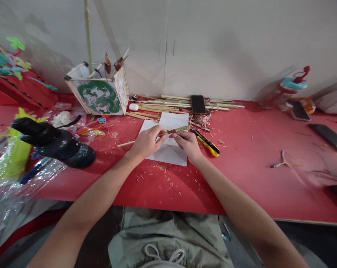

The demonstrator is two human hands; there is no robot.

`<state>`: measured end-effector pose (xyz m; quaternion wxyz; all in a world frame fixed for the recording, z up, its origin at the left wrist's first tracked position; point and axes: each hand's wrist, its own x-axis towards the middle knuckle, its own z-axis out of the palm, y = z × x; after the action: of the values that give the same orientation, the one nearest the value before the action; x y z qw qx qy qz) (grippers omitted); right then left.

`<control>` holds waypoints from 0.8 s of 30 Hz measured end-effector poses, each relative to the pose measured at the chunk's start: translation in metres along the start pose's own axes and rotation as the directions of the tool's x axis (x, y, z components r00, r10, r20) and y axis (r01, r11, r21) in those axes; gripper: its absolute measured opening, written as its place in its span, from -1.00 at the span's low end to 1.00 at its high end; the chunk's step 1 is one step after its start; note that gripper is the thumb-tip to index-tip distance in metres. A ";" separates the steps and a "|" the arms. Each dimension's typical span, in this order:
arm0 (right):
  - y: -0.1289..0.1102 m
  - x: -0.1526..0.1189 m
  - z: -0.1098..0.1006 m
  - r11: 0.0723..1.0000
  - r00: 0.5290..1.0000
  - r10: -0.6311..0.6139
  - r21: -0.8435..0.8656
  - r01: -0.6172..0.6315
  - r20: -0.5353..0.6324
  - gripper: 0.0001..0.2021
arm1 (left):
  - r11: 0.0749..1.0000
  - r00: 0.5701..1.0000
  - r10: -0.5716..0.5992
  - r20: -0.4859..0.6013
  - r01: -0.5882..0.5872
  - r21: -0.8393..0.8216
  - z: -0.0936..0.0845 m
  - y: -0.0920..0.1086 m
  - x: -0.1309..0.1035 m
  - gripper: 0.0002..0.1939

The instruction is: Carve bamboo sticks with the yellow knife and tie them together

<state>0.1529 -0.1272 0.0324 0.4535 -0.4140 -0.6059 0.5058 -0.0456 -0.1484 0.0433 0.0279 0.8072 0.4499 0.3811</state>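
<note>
This is a craft workspace: a smooth red tabletop (241, 156) holds scattered pale wood shavings (161, 168), a pile of thin straw-coloured sticks (151, 107), a yellow-and-black utility knife (209, 144) and an open, stick-edged white box (98, 96) with a green dragon picture. Bright, fuzzy multicoloured shapes (6, 61) at far left, blurred, may be handmade flowers.

You've got both arms bare and reaching forward, left forearm (101, 197) and right forearm (241, 197) slanting inward like an upside-down V. Your left hand (146, 142) and right hand (188, 144) end up just beside each other, backs turned mostly up. Both are curled into a pinch, tips pointing toward one another, pretty much level side to side.
</note>
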 end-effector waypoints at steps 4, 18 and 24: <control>-0.003 0.000 -0.001 1.000 1.000 -0.007 0.001 0.007 0.025 -0.56 | 0.995 1.000 -0.007 -0.012 0.008 0.099 0.001 0.000 0.000 -0.82; -0.003 -0.001 -0.001 0.999 1.000 -0.008 0.038 0.008 0.002 -0.55 | 0.989 0.996 -0.053 0.067 0.043 0.140 -0.001 0.000 -0.001 -0.75; -0.002 0.000 0.000 1.000 1.000 0.000 0.017 0.000 -0.005 -0.52 | 0.995 0.997 -0.062 0.050 0.058 0.081 -0.001 0.001 -0.001 -0.83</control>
<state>0.1532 -0.1278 0.0346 0.4585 -0.4113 -0.6006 0.5098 -0.0461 -0.1499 0.0438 0.0191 0.8035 0.4879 0.3405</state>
